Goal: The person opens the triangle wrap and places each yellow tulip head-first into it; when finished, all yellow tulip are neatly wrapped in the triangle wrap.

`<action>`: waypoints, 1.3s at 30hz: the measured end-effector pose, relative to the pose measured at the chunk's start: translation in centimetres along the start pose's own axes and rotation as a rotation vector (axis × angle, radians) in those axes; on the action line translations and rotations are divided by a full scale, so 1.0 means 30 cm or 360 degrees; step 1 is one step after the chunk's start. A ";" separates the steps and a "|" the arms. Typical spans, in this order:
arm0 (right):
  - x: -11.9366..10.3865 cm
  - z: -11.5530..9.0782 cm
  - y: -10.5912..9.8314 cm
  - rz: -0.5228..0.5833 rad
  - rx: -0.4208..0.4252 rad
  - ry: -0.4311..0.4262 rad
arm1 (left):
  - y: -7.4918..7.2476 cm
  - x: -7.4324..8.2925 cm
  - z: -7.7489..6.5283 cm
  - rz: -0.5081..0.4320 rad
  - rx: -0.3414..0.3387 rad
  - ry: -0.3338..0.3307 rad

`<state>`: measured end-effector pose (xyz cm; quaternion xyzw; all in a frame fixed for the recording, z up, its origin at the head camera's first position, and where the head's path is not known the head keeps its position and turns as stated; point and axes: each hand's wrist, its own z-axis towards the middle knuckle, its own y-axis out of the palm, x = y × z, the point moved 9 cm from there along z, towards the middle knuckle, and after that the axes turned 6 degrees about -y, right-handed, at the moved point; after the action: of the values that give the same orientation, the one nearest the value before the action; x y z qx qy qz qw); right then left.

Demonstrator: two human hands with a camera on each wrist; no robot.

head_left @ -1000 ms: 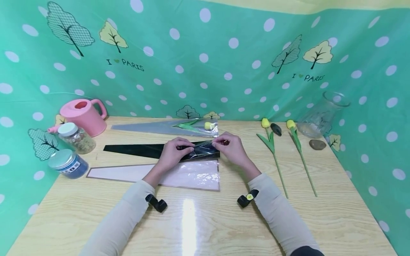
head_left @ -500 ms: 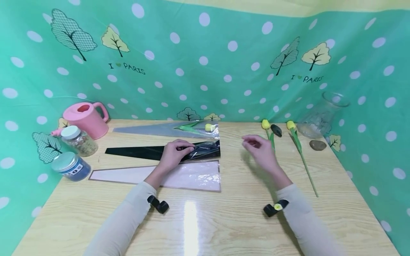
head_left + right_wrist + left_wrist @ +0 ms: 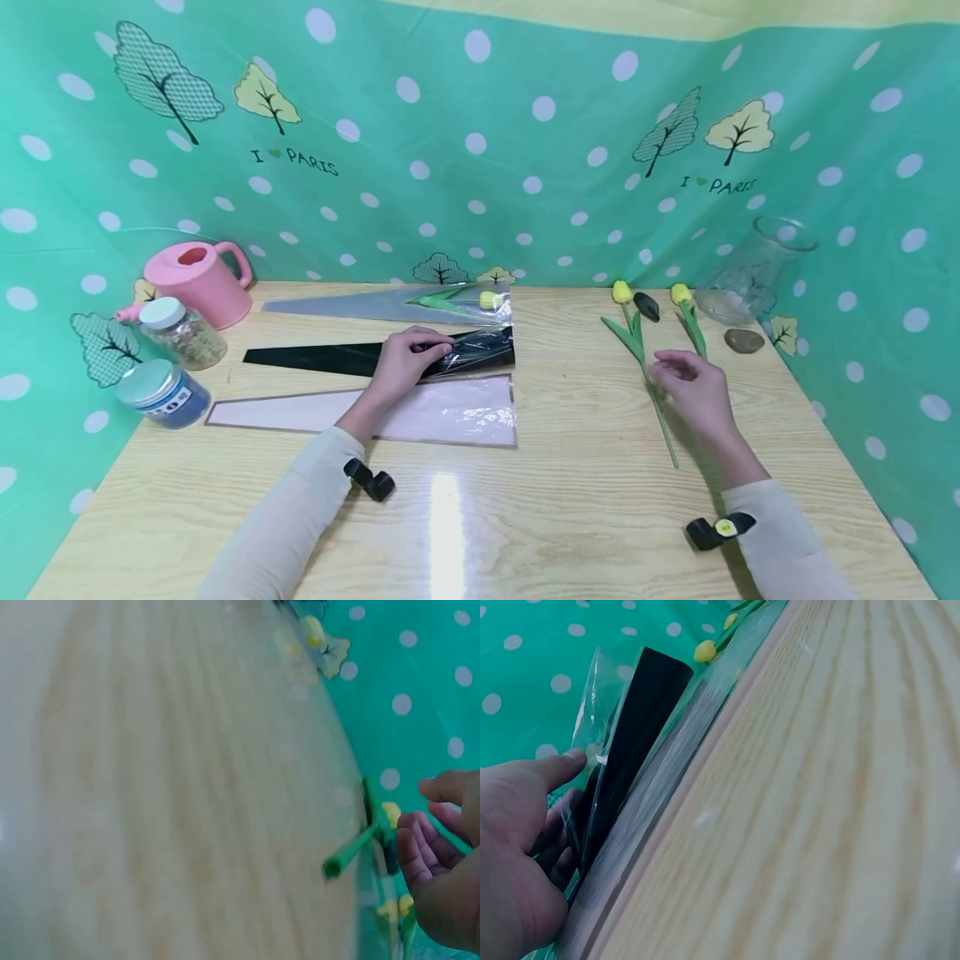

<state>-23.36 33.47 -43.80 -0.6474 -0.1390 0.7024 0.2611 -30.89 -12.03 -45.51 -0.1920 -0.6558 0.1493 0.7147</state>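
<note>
My left hand (image 3: 401,367) pinches the clear front film of a black tapered flower sleeve (image 3: 315,357) lying mid-table. In the left wrist view the thumb lies along the clear film (image 3: 585,720), which stands apart from the black backing (image 3: 649,705) at the wide end. At the right, my right hand (image 3: 697,396) hovers with loosely bent fingers and nothing in them. It is between two yellow tulips, close to the stem of the left one (image 3: 633,337), and hides the lower stem of the right one (image 3: 681,293). A green stem end (image 3: 345,857) shows beside it in the right wrist view.
A grey sleeve (image 3: 337,306) with a tulip (image 3: 491,300) inside lies behind; a white sleeve (image 3: 450,421) lies in front. At left stand a pink watering can (image 3: 210,287) and two jars (image 3: 168,396). A glass vase (image 3: 738,283) and two stones (image 3: 744,340) are at right.
My right hand has left the wide end of the black sleeve and moved right, over to the tulips. The left hand keeps its hold on the sleeve.
</note>
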 end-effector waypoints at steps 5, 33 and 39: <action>0.031 -0.012 -0.007 -0.0141 -0.0013 0.0026 | -0.002 0.002 -0.001 -0.0012 0.0001 -0.0005; -0.027 -0.048 0.053 0.0155 -0.0233 0.0236 | -0.008 0.005 -0.008 -0.0018 0.0011 -0.0033; -0.099 -0.039 0.078 0.0833 -0.0097 0.0239 | -0.011 0.020 0.001 0.0007 0.0032 0.0017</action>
<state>-22.56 29.75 -42.69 -0.7192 0.0316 0.6915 0.0607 -30.88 -12.03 -44.83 -0.1871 -0.6501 0.1564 0.7197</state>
